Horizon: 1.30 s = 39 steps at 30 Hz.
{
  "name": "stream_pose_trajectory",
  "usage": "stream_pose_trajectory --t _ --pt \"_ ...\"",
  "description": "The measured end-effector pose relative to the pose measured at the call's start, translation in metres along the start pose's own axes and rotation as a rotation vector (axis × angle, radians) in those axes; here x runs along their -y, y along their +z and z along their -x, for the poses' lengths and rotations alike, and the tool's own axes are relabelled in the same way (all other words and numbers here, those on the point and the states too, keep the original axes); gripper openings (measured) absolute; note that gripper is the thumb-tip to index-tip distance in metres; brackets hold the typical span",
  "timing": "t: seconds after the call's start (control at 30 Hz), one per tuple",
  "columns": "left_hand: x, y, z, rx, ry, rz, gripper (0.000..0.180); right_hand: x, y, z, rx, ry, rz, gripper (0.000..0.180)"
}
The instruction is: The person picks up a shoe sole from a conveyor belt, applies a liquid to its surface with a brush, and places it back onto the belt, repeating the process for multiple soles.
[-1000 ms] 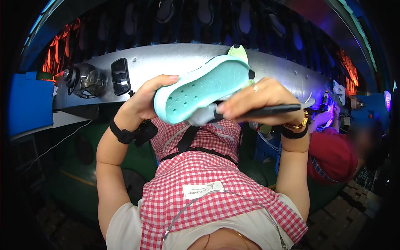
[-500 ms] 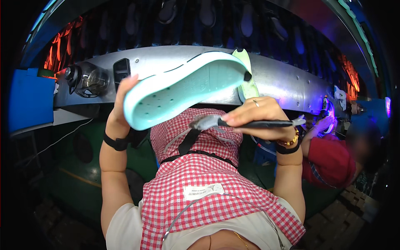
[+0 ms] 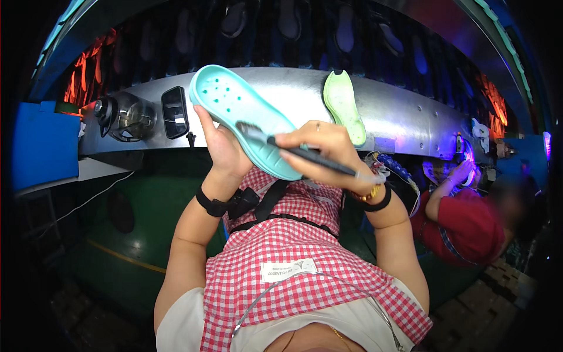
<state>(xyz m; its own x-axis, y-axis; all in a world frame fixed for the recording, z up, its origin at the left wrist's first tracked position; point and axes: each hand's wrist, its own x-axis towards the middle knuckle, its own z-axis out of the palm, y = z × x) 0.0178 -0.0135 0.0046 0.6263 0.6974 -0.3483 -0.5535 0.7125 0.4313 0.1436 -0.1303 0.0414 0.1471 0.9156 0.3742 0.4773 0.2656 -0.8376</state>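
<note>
My left hand (image 3: pixel 226 151) grips a light-blue shoe sole (image 3: pixel 267 111) along its near left edge, thumb up by the wider end. The sole is tilted in front of my apron, its hollow inner face towards me. Dark little holes dot that wider end, at the upper left. In my right hand (image 3: pixel 328 144) is a brush (image 3: pixel 316 158) with a black handle, pinched between the fingers. Its bristles are over the middle of the sole's inner face; blur hides whether they touch. Beyond, a pale green sole (image 3: pixel 342 100) lies on the metal bench.
The metal bench (image 3: pixel 399 114) curves across in front, with a dark rack of shoe soles (image 3: pixel 346 35) behind it. To the left are a glass pot (image 3: pixel 132 117) and a black tray (image 3: pixel 175 111). A co-worker in red (image 3: pixel 466 226) sits at the right by a purple-lit object.
The light-blue sole has turned so its holed end points to the upper left. My right hand has moved left, taking the brush from below the sole to over its inner face.
</note>
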Motion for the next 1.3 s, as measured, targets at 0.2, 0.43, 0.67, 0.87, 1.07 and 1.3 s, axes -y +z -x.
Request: stream_pose_trajectory --t 0.2,0.43,0.67,0.87,1.07,1.3 --pt "-0.015 -0.011 -0.005 0.127 0.117 -0.05 0.078 0.014 -0.031 0.007 0.313 0.067 -0.103 0.016" --pt "-0.012 -0.013 -0.012 0.438 0.127 0.054 0.085 0.018 -0.012 -0.003 0.222 0.021 -0.191 0.021" --pt "-0.032 -0.005 -0.009 -0.032 0.359 -0.159 0.076 0.003 -0.019 0.006 0.199 0.143 -0.372 0.021" --pt "-0.047 0.016 0.003 0.194 0.267 -0.114 0.074 -0.011 -0.021 0.011 0.112 0.245 -0.802 0.02" --pt "-0.007 0.034 0.032 0.259 0.106 0.077 0.066 0.007 0.013 0.003 -0.212 0.404 -1.293 0.015" --pt "-0.013 0.023 0.021 0.418 0.032 0.056 0.062 0.013 -0.004 0.005 -0.123 0.335 -0.679 0.017"
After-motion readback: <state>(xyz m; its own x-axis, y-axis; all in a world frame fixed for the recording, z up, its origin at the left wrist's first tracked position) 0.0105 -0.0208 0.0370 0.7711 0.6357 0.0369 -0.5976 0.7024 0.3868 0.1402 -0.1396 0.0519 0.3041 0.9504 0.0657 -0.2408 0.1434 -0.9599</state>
